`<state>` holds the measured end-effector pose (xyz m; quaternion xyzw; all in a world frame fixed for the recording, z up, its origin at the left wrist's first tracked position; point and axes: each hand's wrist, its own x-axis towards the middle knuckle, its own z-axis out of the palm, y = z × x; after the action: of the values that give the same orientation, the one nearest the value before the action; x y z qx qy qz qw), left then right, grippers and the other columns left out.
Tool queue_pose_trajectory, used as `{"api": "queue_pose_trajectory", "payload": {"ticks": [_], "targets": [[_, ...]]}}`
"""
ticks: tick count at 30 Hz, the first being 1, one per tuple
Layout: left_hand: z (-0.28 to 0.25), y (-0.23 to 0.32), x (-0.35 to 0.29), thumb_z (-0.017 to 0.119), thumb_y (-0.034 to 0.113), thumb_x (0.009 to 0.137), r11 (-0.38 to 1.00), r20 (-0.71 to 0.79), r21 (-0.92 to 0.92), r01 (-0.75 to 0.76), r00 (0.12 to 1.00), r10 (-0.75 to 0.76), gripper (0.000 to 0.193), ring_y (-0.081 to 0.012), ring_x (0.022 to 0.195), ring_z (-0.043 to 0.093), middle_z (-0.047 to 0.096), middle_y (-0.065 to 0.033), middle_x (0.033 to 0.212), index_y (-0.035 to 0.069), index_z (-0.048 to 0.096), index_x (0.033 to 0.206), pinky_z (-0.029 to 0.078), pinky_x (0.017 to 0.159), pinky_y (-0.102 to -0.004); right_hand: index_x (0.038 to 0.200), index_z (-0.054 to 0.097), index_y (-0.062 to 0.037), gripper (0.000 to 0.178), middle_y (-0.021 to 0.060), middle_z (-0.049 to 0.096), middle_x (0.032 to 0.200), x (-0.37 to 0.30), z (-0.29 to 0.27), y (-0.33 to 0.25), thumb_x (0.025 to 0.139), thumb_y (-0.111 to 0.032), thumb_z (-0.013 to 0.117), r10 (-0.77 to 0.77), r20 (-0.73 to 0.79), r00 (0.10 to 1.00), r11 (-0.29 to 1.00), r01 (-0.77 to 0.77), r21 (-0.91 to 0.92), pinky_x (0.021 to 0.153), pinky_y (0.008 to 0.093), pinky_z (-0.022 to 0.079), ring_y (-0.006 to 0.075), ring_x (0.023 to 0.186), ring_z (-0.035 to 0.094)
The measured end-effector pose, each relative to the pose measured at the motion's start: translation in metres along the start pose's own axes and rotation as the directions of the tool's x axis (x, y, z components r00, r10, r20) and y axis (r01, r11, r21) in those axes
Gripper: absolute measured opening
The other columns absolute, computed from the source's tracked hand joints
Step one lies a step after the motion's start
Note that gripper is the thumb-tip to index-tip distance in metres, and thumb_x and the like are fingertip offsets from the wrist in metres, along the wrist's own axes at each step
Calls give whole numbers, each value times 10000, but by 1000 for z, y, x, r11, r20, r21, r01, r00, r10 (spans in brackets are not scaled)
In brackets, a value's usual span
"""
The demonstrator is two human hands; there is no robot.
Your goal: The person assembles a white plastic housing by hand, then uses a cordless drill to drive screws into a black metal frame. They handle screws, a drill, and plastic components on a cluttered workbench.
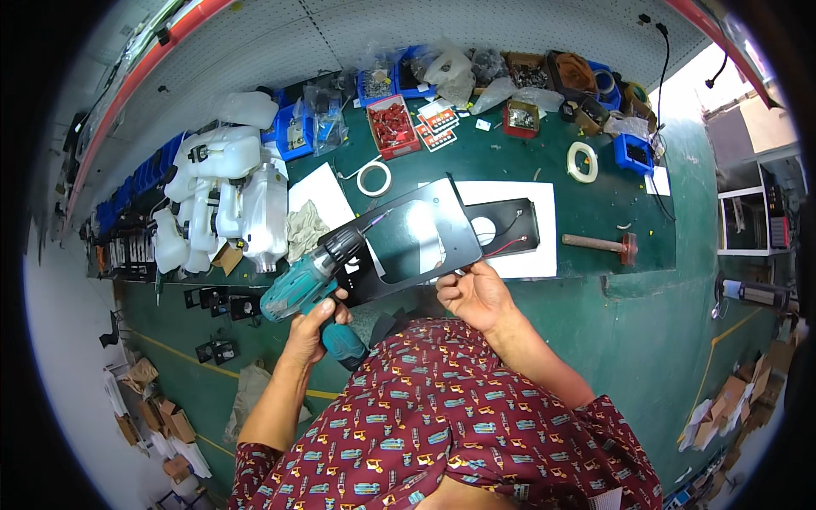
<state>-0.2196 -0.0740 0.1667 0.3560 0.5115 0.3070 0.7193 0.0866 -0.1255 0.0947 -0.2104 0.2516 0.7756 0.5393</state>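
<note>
My left hand (311,330) is wrapped round the handle of a teal and black cordless drill (299,286). The drill's bit points up and to the right, over a glossy black panel (442,212) with a rectangular cut-out. My right hand (478,297) grips the panel's near right corner, its fingers curled at the edge. The panel is tilted in front of my body, above the bench's near edge. Behind it, a black tray-like part (525,223) with a white disc and red and black wires lies on a white sheet (545,255).
A hammer (599,244) lies to the right on the green bench (501,161). Rolls of tape (374,179), a red bin of red parts (393,127) and blue bins (632,154) stand farther back. White plastic tanks (263,217) crowd the left side.
</note>
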Motion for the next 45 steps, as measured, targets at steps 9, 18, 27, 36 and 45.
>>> {"api": "queue_pose_trajectory", "payload": {"ticks": [9,18,27,36,45], "targets": [[8,5,12,761,354,915,996,-40,-79,-49,998,46,446,-196,782,592,596,-50,781,5,653,1171,521,810,-368,975,635,-105,94,1,584,837,27,-22,-3,949,-47,703,-15,-33,999,999,16,27,548,217,417,95,682,510],[1,21,30,754,368,924,997,-56,-45,-56,997,54,447,-180,765,570,583,-32,767,12,656,1176,506,788,-329,926,644,-116,103,-20,565,813,27,-25,-1,931,-41,714,-35,8,999,996,34,84,545,224,412,91,673,488],[-1,27,48,742,352,938,998,-67,-21,-64,996,63,420,-183,781,587,593,-33,782,17,660,1179,516,779,-333,959,655,-114,94,-35,572,831,20,-21,0,941,-82,742,-68,16,998,996,67,52,571,211,439,84,700,500],[-4,26,46,748,366,925,998,-57,43,-42,997,44,443,-188,784,597,597,-45,782,14,660,1179,511,763,-335,1013,659,-132,96,-26,600,864,19,-20,0,956,-106,732,-43,40,998,997,40,59,579,207,454,95,725,554],[-6,22,44,744,389,918,998,-60,58,-24,998,28,461,-200,803,603,600,-44,783,16,659,1177,498,788,-342,1033,665,-141,103,-17,628,888,19,-17,2,959,-107,727,-92,-15,996,995,92,33,598,213,481,108,745,594]]}}
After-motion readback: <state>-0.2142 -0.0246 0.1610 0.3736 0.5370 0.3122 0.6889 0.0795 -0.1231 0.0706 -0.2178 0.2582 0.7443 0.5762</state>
